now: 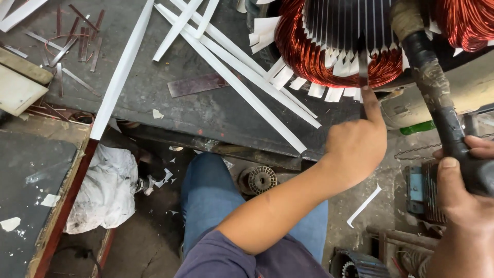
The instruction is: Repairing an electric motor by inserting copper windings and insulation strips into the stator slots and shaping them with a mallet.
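One copper-wound stator (360,46), left hand (357,146) touching, right hand (465,190) gripping one mallet (437,98)

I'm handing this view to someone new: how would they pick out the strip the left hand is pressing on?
Start at the big copper winding at the top of the view, fringed with white paper strips. Follow the left hand up to its forefinger tip at the coil's lower edge. There stands the dark strip, upright between the windings: narrow and grey-black where its neighbours are white paper.

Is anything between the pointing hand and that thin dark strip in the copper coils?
Nothing visible. The left hand has its fingertip right at the lower end of the dark strip, which stands among white paper tabs.
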